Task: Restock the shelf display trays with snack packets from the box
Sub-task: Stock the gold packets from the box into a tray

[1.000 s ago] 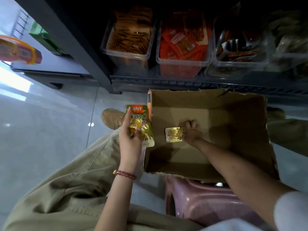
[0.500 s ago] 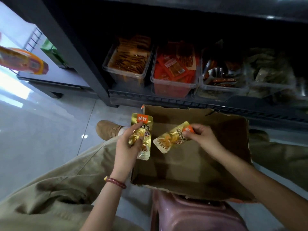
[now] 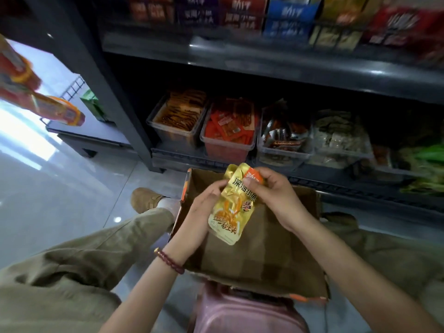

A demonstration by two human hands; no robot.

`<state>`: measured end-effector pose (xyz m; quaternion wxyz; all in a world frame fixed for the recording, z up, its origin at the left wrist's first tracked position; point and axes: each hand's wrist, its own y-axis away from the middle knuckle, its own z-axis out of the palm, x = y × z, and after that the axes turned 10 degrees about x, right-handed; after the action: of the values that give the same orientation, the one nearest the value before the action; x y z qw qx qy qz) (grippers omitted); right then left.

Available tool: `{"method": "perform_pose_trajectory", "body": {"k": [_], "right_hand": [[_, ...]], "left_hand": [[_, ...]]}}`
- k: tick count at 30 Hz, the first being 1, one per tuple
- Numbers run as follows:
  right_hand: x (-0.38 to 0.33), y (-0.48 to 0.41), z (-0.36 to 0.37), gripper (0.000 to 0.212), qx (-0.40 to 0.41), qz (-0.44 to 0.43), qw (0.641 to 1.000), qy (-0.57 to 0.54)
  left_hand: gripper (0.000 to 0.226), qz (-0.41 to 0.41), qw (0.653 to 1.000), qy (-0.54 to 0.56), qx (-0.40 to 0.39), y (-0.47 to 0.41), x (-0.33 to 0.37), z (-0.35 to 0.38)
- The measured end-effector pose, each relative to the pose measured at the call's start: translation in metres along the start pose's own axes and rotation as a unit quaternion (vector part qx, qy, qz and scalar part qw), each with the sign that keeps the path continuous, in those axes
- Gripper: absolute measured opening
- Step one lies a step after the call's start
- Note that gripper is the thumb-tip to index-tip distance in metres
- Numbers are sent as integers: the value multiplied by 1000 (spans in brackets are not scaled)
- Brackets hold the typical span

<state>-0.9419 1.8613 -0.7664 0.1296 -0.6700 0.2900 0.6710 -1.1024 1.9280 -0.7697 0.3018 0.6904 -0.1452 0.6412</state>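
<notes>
Nearest the camera, a pink plastic stool [image 3: 242,316] stood between the person's legs in loose khaki trousers [image 3: 72,272]. An open brown cardboard box [image 3: 264,265] with torn flaps appeared to rest on the stool. A dark red beaded bracelet [image 3: 169,260] circled the left wrist. Above the box, both hands held a small bunch of shiny gold foil snack packets [image 3: 231,210] with orange top corners, at least two of them overlapping. The left hand [image 3: 200,210] gripped the bunch along its left edge, fingers curled behind it. The right hand [image 3: 276,195] pinched the orange upper corner between thumb and fingers. A tan shoe [image 3: 144,199] rested on the glossy grey floor [image 3: 60,188] left of the box. Beyond, on the bottom level of a dark metal shelf unit [image 3: 240,162], a row of clear plastic display trays [image 3: 225,150] held brown, red and mixed packets. The higher shelf carried blurred coloured cartons [image 3: 288,18].
</notes>
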Motion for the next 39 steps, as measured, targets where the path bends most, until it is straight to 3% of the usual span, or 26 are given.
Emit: {"method": "perform_pose_trajectory", "body": {"k": [2, 5, 8, 10, 17, 21, 27, 30, 33, 36, 39], "right_hand": [[-9, 0, -6, 8, 14, -28, 999, 31], [-26, -2, -16, 9, 28, -92, 992, 83], [-50, -8, -25, 18, 34, -141, 987, 71], [-72, -15, -33, 35, 49, -183, 979, 71], [-176, -37, -68, 17, 43, -287, 951, 109], [-226, -44, -85, 51, 35, -269, 962, 39], [-250, -56, -102, 39, 60, -310, 949, -8], [-264, -58, -117, 38, 120, -405, 905, 52], [-276, -68, -131, 39, 184, -489, 849, 80], [-275, -86, -139, 39, 192, -477, 854, 74], [-266, -103, -144, 39, 211, -455, 860, 90]], "left_hand": [[45, 2, 1000, -1, -24, -2, 15, 8], [24, 33, 999, -5, -37, -9, 38, 18], [65, 87, 993, -62, -50, -19, 52, 25], [75, 122, 988, -80, -58, -27, 72, 31], [66, 281, 955, -79, -53, -59, 167, 52], [62, 362, 931, -45, -14, -75, 211, 64], [65, 426, 900, -94, -22, -99, 241, 95], [75, 455, 867, -203, 5, -113, 247, 102], [85, 457, 811, -352, 97, -130, 239, 108], [86, 450, 743, -478, 132, -142, 220, 113], [80, 447, 723, -501, 164, -148, 208, 112]]}}
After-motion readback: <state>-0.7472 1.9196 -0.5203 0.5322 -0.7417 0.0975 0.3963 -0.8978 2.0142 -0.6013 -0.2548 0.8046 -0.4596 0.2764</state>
